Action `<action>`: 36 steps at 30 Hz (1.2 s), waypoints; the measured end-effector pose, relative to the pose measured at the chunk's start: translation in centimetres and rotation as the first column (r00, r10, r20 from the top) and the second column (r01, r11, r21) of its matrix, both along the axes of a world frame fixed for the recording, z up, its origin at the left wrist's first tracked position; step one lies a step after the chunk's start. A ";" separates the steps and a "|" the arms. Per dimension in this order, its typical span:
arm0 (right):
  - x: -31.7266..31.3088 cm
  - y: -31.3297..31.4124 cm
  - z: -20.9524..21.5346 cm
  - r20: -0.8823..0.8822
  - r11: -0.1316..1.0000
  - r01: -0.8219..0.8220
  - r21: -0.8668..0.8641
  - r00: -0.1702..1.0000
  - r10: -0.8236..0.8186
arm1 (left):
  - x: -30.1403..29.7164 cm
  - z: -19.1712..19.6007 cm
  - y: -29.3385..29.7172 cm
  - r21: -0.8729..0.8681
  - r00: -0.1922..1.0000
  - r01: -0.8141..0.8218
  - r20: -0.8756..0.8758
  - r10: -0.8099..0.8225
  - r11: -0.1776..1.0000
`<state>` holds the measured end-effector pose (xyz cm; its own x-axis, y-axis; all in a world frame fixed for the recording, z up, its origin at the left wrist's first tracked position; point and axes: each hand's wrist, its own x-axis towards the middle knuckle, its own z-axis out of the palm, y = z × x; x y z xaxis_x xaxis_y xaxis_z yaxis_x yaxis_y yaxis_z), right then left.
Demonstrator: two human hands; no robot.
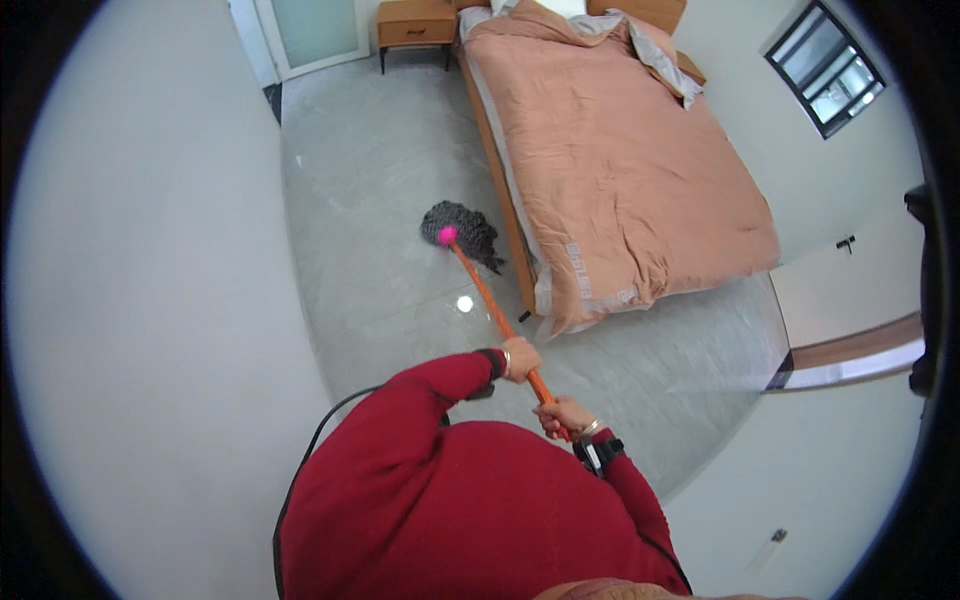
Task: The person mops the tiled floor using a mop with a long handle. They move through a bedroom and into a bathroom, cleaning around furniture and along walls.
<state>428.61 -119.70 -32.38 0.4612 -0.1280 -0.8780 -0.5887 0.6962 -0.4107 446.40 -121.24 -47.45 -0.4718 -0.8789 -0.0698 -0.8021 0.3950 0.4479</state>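
Observation:
Both of my hands are closed round the orange handle of a mop (482,290). My left hand (520,360) grips it farther along, and my right hand (567,417) holds it near its upper end, close to my body. From my hands the handle slants away to the left, down to a bright pink joint (447,235). Below that joint the dark grey mop head (462,220) lies spread on the grey floor (370,200), left of the bed, with a few strands trailing toward the bed frame.
A bed with a peach-coloured quilt (620,170) stands to the right of the mop, its wooden side rail (497,170) near the strands. A wooden nightstand (415,25) and a glazed door (318,30) are at the far end. A white wall (170,280) runs along the left.

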 end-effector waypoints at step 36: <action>-20.1 -3.0 1.2 -0.266 0.667 -0.320 -0.673 0.946 0.186 | -15.1 0.7 -4.0 0.303 0.964 0.208 -0.223 -0.143 0.930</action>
